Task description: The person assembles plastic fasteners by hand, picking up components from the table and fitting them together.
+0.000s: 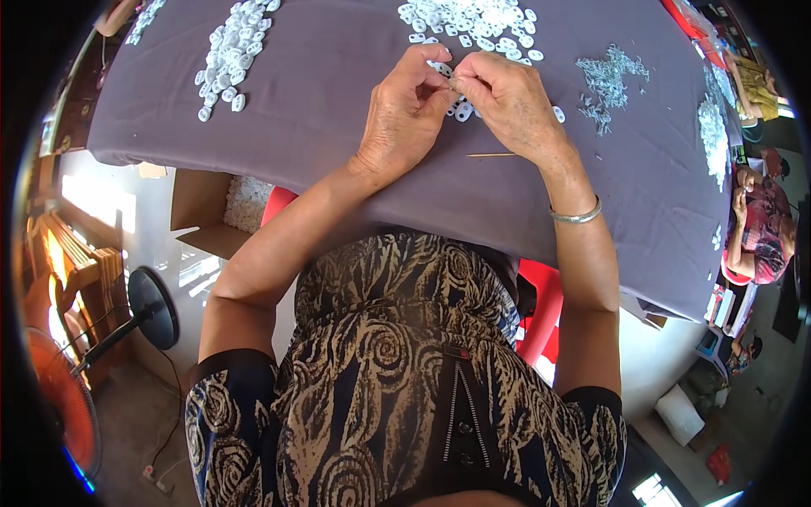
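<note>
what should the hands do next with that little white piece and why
Probably finish joining the small white piece pinched between the left hand and right hand, then set it aside: both sets of fingertips meet on it above the grey cloth.

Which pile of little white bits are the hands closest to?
The middle heap of small white plastic rings, just beyond the left hand and right hand. The long heap of white rings lies far left; the silvery metal bits lie off right.

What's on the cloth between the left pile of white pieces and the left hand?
Nothing: in the head view, the purple cloth lies bare between the left pile of white pieces and the left hand.
</note>
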The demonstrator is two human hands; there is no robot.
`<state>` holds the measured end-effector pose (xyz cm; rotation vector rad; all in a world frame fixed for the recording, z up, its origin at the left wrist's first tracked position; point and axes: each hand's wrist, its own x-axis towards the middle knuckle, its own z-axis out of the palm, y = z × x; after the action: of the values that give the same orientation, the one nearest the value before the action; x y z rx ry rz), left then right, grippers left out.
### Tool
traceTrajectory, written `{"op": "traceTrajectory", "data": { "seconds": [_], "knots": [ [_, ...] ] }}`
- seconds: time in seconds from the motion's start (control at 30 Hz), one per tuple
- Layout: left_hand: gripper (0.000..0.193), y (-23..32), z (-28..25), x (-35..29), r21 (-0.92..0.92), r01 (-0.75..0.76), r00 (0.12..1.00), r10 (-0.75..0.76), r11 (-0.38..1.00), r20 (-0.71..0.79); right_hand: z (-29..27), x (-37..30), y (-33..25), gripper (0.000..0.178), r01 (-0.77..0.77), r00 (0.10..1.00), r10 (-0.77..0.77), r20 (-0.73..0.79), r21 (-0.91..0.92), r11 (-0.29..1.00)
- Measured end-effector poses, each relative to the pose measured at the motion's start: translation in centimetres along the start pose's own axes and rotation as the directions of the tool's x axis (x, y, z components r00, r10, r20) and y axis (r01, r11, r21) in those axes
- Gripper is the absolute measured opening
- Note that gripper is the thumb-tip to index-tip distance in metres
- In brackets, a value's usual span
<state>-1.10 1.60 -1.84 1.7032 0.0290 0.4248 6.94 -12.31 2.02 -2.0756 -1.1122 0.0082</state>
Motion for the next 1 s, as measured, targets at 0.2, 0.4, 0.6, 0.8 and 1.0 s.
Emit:
{"op": "traceTrajectory", "data": {
  "seconds": [0.2, 0.4, 0.6, 0.8, 1.0],
  "knots": [
    [0.034, 0.0, -0.1, 0.1, 0.025, -0.014, 1.000, 0.013, 1.000, 0.015, -0.5, 0.1, 0.0, 0.014, -0.086, 0.992, 0.083, 0.096, 0.024, 0.996],
    [0.035, 0.1, -0.1, 0.1, -0.002, 0.013, 1.000, -0.013, 1.000, 0.026, -2.5, 0.3, -0.2, 0.024, -0.354, 0.932, 0.360, 0.039, 0.315, 0.881],
    [0.034, 0.1, 0.1, 0.1, -0.079, -0.027, 0.999, 0.029, 0.997, 0.016, -6.2, -0.8, 2.8, 0.022, -0.321, 0.884, 0.412, -0.220, 0.352, 0.879],
    [0.031, 0.3, 0.2, 0.1, -0.131, -0.056, 0.998, 0.060, 0.990, 0.024, -9.5, -3.4, 5.3, 0.013, -0.336, 0.819, 0.471, -0.327, 0.393, 0.856],
    [0.030, 0.4, 0.0, 0.0, -0.053, 0.021, 0.999, -0.019, 0.998, 0.038, -11.9, -6.7, 8.0, 0.012, -0.473, 0.818, 0.496, -0.290, 0.149, 0.868]
  ]
}}
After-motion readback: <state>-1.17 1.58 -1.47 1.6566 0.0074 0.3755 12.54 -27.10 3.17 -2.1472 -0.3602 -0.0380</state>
